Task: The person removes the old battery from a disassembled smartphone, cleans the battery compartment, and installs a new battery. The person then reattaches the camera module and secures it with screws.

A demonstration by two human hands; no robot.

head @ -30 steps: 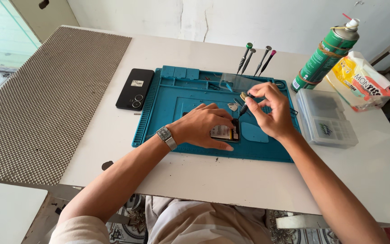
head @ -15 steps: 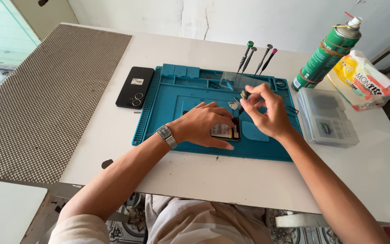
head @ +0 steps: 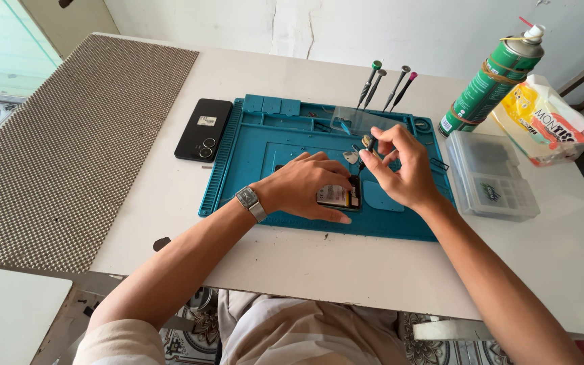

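A teal repair mat (head: 265, 145) lies on the white table (head: 305, 263). On it lies an opened phone (head: 338, 196), its insides showing. My left hand (head: 305, 186), with a wristwatch, lies over the phone and pins it to the mat. Just to the right, my right hand (head: 400, 165) pinches a small dark screwdriver (head: 366, 152) held upright, its tip down at the phone's upper right corner. Most of the phone is hidden under my left hand.
A black phone back cover (head: 203, 128) lies left of the mat. Several screwdrivers (head: 386, 84) stand at the mat's far edge. A green spray can (head: 495, 74), a yellow packet (head: 542, 122) and a clear parts box (head: 491, 176) are at the right. A dotted mat (head: 69, 142) covers the left.
My right hand has shifted slightly left and lowered the screwdriver toward the phone. My left hand has stayed on the phone.
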